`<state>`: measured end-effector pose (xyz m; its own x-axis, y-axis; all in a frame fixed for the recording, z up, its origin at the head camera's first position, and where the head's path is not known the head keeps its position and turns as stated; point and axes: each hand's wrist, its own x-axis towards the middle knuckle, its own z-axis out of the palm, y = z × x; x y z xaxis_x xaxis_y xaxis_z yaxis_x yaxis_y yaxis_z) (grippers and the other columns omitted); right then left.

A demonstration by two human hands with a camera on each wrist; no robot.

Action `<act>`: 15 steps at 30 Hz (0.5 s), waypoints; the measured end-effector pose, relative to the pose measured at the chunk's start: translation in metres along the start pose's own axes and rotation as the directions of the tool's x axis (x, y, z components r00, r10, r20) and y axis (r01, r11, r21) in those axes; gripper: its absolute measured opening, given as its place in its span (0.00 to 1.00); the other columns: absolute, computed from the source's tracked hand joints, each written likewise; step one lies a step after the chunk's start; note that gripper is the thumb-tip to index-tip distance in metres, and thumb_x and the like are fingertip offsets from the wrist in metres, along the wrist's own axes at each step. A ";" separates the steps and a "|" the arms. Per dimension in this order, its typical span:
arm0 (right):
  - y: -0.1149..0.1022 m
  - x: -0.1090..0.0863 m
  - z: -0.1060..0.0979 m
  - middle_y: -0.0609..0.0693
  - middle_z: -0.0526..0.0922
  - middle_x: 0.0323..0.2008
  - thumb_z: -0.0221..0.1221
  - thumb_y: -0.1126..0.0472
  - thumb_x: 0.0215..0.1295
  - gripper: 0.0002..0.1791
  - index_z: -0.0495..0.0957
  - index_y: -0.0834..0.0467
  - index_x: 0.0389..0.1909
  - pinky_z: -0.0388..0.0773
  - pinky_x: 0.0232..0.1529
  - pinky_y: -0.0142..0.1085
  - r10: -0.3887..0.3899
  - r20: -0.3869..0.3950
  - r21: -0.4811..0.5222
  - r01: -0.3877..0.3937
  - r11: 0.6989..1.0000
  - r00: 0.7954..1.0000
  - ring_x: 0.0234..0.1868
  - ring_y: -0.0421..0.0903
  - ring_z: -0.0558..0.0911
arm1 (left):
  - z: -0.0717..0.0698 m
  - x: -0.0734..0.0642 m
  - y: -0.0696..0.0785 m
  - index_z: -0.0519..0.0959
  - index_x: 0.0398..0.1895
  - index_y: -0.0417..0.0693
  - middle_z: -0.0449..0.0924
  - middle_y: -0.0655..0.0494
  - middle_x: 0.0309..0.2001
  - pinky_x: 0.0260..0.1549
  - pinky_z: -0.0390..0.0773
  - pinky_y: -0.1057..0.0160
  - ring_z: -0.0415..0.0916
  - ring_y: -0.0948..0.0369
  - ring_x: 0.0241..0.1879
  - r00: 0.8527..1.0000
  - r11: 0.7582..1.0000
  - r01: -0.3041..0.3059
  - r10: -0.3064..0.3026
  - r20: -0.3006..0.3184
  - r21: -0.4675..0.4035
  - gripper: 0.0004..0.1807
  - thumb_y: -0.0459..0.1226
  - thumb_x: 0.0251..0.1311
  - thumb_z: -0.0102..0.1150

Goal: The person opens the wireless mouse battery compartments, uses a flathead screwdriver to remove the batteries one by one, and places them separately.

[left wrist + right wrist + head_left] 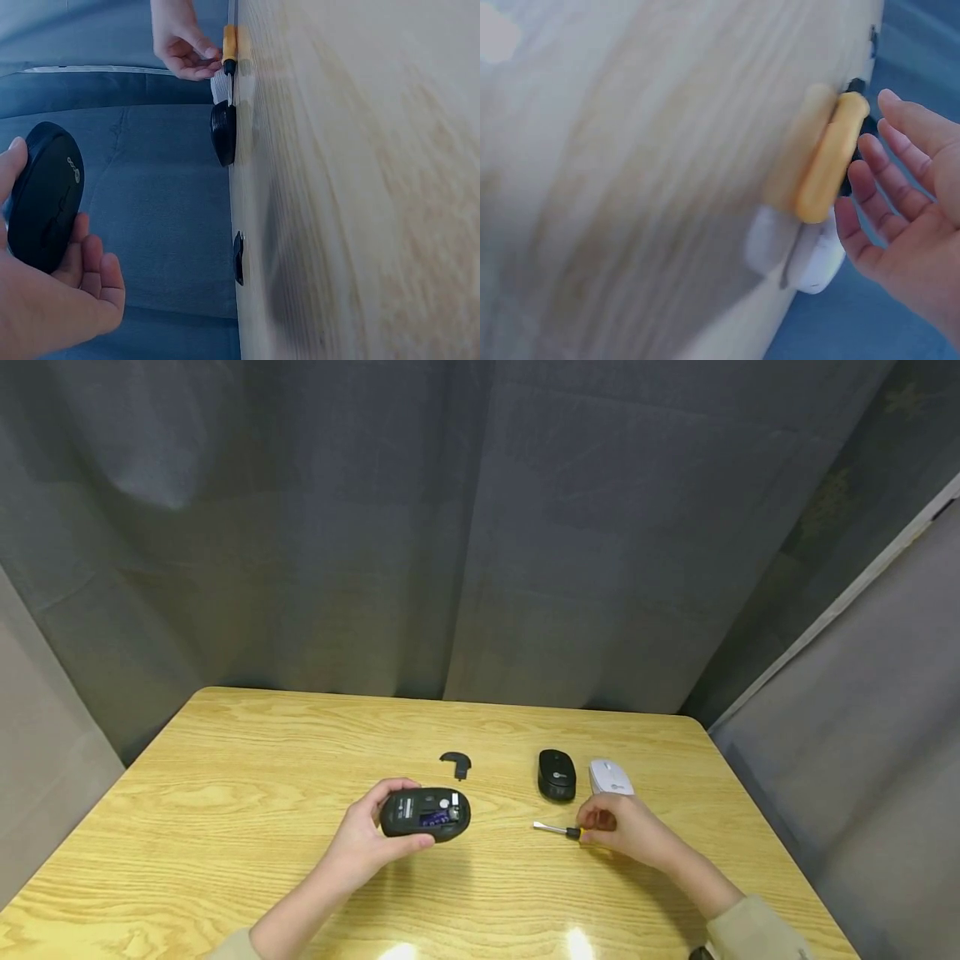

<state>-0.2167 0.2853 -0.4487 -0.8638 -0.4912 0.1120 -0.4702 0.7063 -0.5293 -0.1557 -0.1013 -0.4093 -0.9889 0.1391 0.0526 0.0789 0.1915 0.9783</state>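
My left hand [362, 842] grips a black computer mouse [405, 814] above the table, its underside turned to the head view. The battery compartment is uncovered, with a purple battery [433, 819] inside; the left wrist view shows the mouse's top [51, 202]. At the right, my right hand [633, 828] is beside a screwdriver [553, 829] on the table. Its yellow handle [832, 161] lies alongside the loosely bent fingers in the right wrist view, not enclosed by them. Whether a fingertip touches the handle I cannot tell.
A black battery cover [459, 764] lies on the wooden table [262, 777] beyond the held mouse. Another black mouse [557, 774] and a white mouse [610, 777] stand near the right hand. Grey curtains [375, 527] hang behind the table.
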 end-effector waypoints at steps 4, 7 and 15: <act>-0.010 0.001 -0.005 0.42 0.79 0.30 0.69 0.62 0.51 0.10 0.80 0.54 0.34 0.74 0.29 0.28 -0.007 -0.020 -0.026 0.006 1.000 1.000 0.29 0.35 0.74 | 0.000 0.000 0.000 0.73 0.54 0.54 0.78 0.59 0.51 0.56 0.68 0.52 0.70 0.53 0.57 1.000 1.000 0.001 -0.001 -0.007 0.012 0.37 0.38 0.34 0.79; -0.018 0.002 -0.009 0.43 0.80 0.33 0.69 0.60 0.52 0.11 0.80 0.54 0.36 0.76 0.32 0.31 -0.007 -0.024 -0.038 0.006 0.999 1.000 0.31 0.35 0.74 | 0.000 0.001 0.000 0.73 0.55 0.52 0.78 0.59 0.50 0.56 0.67 0.51 0.70 0.53 0.57 1.000 1.000 -0.005 0.005 -0.008 0.019 0.39 0.38 0.34 0.79; -0.041 0.005 -0.021 0.39 0.79 0.34 0.71 0.60 0.49 0.15 0.79 0.45 0.37 0.76 0.33 0.33 -0.073 -0.143 -0.036 0.069 0.997 0.987 0.33 0.40 0.75 | 0.001 0.001 0.000 0.74 0.53 0.55 0.79 0.60 0.49 0.56 0.66 0.51 0.70 0.54 0.56 1.000 0.999 -0.021 0.021 -0.011 0.028 0.37 0.38 0.32 0.79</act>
<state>-0.2058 0.2648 -0.4089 -0.8439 -0.4640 0.2694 -0.5348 0.6884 -0.4899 -0.1563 -0.0999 -0.4100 -0.9883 0.1321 0.0756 0.1031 0.2157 0.9710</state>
